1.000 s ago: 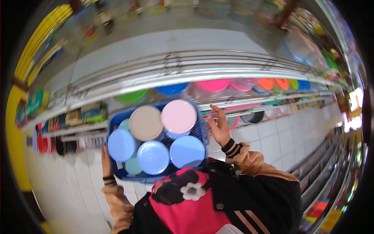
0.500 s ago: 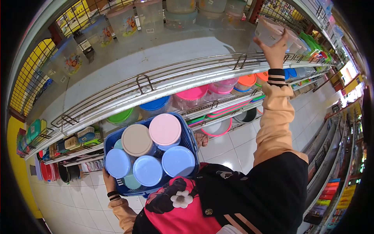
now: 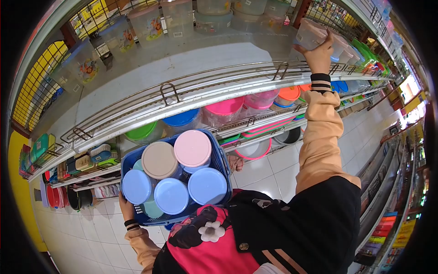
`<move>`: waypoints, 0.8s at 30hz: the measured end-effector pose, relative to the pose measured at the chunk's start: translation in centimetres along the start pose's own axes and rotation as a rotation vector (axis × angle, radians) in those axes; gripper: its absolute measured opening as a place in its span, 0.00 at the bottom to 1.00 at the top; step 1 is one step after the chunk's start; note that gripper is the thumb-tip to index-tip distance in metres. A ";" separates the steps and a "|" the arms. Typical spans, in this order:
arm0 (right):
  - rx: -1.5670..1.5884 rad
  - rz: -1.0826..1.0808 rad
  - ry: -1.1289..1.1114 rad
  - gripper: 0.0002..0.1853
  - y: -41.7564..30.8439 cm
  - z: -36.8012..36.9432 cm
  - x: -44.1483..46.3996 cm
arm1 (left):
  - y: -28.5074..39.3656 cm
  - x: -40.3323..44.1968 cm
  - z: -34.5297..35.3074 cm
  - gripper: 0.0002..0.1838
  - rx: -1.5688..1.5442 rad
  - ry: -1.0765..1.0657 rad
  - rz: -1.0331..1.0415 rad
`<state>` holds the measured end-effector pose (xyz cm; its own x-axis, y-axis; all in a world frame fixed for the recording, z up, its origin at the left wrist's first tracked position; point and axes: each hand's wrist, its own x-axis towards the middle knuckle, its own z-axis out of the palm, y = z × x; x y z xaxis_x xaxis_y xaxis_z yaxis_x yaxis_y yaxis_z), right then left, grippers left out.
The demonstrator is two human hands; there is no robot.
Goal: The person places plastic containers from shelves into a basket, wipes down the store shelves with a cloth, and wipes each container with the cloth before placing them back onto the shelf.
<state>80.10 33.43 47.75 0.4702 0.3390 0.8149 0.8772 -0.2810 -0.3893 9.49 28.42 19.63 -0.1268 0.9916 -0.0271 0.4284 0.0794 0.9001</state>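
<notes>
Left grip point(image 3: 126, 208) on basket point(image 3: 221, 157): three blue lids point(image 3: 171, 196), one pink point(image 3: 192, 149), one beige point(image 3: 159, 160)

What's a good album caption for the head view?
Left hand holding a blue basket of lidded containers, right hand spread beside a clear tub on a shelf.

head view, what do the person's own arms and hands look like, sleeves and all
The left hand and right hand are bare, with no gloves showing. Both arms wear loose, creased tan-peach sleeves, ending in dark cuffs ringed with light tan stripes. At the right shoulder, the sleeve meets the jacket's black body.
</notes>
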 end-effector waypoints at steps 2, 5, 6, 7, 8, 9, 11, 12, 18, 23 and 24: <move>0.041 -0.052 0.025 0.58 0.5 0.2 0.1 | 0.4 0.1 0.0 0.21 0.055 -0.005 0.020; 0.111 -0.155 0.071 0.56 1.2 0.6 0.3 | -1.3 0.3 -0.2 0.22 0.032 -0.001 0.013; 0.137 -0.202 0.100 0.56 1.3 0.6 0.4 | -2.8 0.8 -0.2 0.22 0.042 0.030 0.037; 0.145 -0.207 0.089 0.56 1.2 0.5 0.5 | -1.7 0.7 0.1 0.22 0.053 0.061 0.060; 0.149 -0.221 0.088 0.56 1.1 0.3 0.5 | -0.5 0.4 -0.2 0.22 0.044 -0.028 0.028; 0.153 -0.236 0.085 0.56 0.9 0.1 0.6 | 0.0 0.4 0.2 0.22 0.045 -0.019 0.014; 0.176 -0.242 0.063 0.58 0.7 -0.2 1.0 | 0.4 0.0 0.3 0.22 0.035 0.023 0.035; 0.220 -0.200 0.060 0.59 0.2 -0.5 1.1 | 0.0 0.0 0.2 0.23 0.042 0.029 0.030; 0.378 -0.213 -0.008 0.60 -3.8 -2.9 2.9 | -1.5 0.3 0.1 0.26 0.123 0.067 0.002; 0.521 -0.275 -0.067 0.55 -10.6 -5.9 1.1 | -0.8 0.3 0.1 0.24 0.050 0.043 -0.021; 0.613 -0.296 -0.111 0.55 -11.5 -6.0 0.3 | -1.1 0.3 0.1 0.24 0.019 0.059 0.013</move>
<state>69.52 31.38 55.04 0.1814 0.4221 0.8882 0.8514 0.3846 -0.3566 9.06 28.68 18.61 -0.1734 0.9848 0.0104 0.4471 0.0693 0.8918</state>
